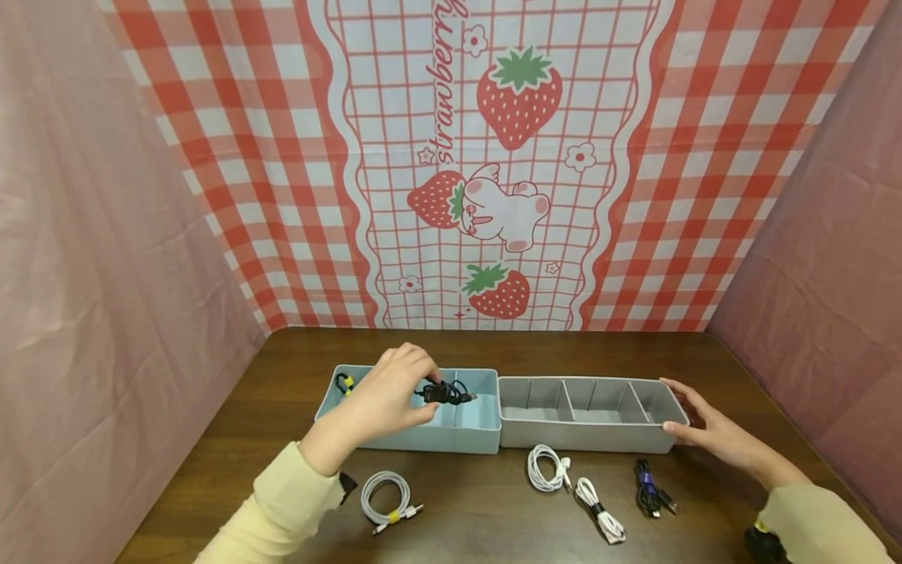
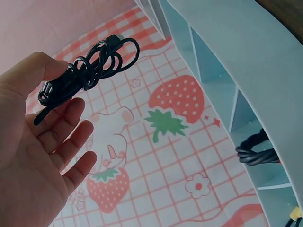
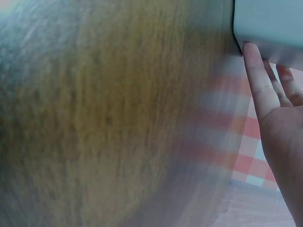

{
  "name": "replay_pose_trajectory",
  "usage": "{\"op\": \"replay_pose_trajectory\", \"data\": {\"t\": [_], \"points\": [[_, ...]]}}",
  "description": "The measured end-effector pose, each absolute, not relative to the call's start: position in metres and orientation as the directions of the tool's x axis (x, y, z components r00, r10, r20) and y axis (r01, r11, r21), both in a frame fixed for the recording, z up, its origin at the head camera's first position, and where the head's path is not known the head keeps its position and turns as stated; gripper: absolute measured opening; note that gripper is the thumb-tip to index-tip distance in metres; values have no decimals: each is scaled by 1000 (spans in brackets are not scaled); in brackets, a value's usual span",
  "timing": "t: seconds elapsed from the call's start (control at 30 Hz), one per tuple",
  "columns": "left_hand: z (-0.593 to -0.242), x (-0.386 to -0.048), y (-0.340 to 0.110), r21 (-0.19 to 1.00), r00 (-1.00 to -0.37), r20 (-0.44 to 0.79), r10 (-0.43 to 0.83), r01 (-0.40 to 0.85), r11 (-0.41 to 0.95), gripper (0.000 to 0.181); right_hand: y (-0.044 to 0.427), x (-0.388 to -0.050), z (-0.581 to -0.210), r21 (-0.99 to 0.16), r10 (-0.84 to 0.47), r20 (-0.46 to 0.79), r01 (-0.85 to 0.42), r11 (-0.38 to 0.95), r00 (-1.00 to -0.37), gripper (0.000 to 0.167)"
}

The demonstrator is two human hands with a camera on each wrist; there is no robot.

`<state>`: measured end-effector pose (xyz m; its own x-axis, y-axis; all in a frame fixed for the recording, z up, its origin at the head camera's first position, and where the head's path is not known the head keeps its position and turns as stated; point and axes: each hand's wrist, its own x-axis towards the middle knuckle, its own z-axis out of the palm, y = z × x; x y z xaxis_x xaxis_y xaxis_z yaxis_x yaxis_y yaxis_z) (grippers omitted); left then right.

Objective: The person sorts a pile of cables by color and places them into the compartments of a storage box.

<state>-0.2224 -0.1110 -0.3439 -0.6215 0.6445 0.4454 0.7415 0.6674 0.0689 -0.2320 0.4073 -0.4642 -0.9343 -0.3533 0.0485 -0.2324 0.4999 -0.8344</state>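
Observation:
In the head view my left hand [image 1: 391, 395] is over the light blue divided box [image 1: 430, 439], pinching a coiled black cable [image 1: 445, 392] between thumb and index finger. The left wrist view shows that cable [image 2: 87, 71] held at its thicker end, the other fingers loosely spread. Inside the blue box lie a black cable with a yellow tie [image 1: 344, 382] and another black coil [image 2: 258, 150]. My right hand [image 1: 715, 431] holds the right end of the grey divided box [image 1: 585, 437], thumb at the front corner and fingers at the back corner.
On the brown table [image 1: 296, 501], in front of the boxes, lie a grey-white cable with a yellow tie [image 1: 386, 501], a white coil [image 1: 546, 468], a white cable with a black tie [image 1: 599, 511] and a black cable with a purple tie [image 1: 648, 489]. A checked strawberry cloth [image 1: 282, 157] hangs behind.

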Motion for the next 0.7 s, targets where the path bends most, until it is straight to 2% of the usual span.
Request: {"op": "replay_pose_trajectory", "data": {"t": [0.7], "points": [[-365,-239,-118,51,-640,464,612,709,703,26,406,-230,-463,-835,-352,48,-231,500,-935,71]]}}
